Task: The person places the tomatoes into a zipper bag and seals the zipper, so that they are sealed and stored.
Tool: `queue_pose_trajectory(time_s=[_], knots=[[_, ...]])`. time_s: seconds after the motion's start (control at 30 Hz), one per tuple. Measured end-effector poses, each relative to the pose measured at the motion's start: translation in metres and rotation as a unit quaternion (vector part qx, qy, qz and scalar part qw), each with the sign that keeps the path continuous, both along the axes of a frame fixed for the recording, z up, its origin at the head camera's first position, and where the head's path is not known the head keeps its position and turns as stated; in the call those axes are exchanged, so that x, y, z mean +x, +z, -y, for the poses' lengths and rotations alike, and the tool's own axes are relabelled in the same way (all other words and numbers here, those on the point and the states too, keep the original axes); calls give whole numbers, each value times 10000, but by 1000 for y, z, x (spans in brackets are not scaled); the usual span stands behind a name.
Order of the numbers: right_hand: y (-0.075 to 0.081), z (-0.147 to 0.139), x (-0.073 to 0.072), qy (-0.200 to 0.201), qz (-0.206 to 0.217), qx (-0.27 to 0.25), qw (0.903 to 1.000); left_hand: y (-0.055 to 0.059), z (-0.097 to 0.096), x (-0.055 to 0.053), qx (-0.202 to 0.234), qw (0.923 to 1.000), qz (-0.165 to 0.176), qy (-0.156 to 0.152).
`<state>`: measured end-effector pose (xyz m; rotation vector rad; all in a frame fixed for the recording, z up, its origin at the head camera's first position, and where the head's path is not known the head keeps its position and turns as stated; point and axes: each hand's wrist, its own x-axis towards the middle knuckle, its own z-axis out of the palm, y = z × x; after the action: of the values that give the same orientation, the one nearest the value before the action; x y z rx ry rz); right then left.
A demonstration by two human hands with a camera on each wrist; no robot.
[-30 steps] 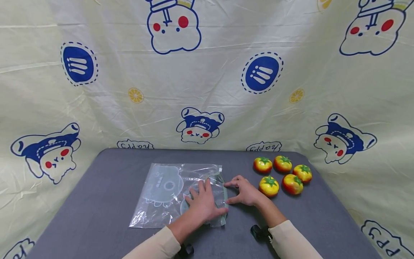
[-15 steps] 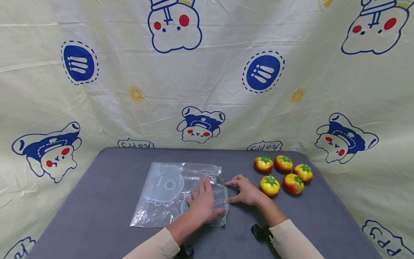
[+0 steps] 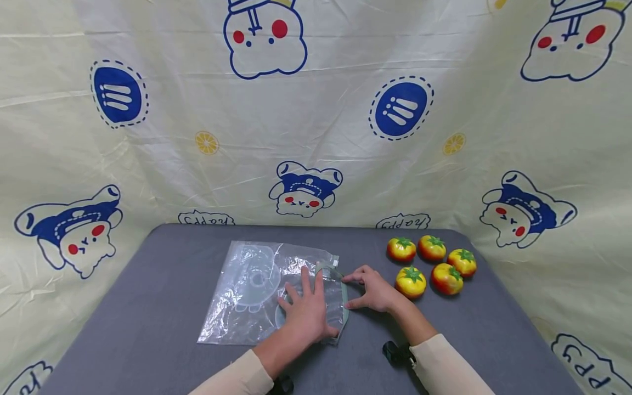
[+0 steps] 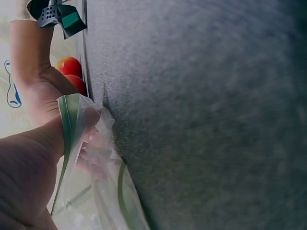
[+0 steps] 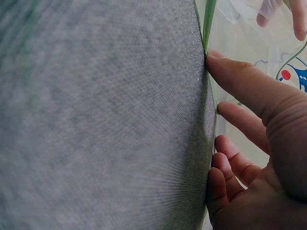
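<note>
Left hand [image 3: 307, 311], lower center: fingers spread wide over the clear bag [image 3: 224, 321], no grip on it. Right hand [image 3: 377, 293], right of it: thumb and index apart, both tips at the bag's green edge [image 3: 345, 296]; no pinch visible. Bag lies flat on the gray table [image 3: 148, 334], center-left. Five red-yellow fruits [image 3: 411, 284], right. Printed curtain [image 3: 336, 120] fills the top.

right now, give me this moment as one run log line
left grip: spread on clear bag | right grip: touching bag's green edge | five tomatoes: on table, outside bag
</note>
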<state>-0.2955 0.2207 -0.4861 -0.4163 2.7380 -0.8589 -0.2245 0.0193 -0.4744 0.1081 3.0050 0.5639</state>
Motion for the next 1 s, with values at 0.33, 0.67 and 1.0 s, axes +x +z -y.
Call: queue_pose_trajectory(time_s=[0.33,0.67,1.0], knots=[[2,0,2,46,-143,-32,9999,0,1,1,-46,9999,6,97],[3,5,6,-39,-386,89,9992,-2,0,0,-16,9999,27,151],[3,4,9,-11,-437,64,9990,-2,1,0,85,9998,46,179]])
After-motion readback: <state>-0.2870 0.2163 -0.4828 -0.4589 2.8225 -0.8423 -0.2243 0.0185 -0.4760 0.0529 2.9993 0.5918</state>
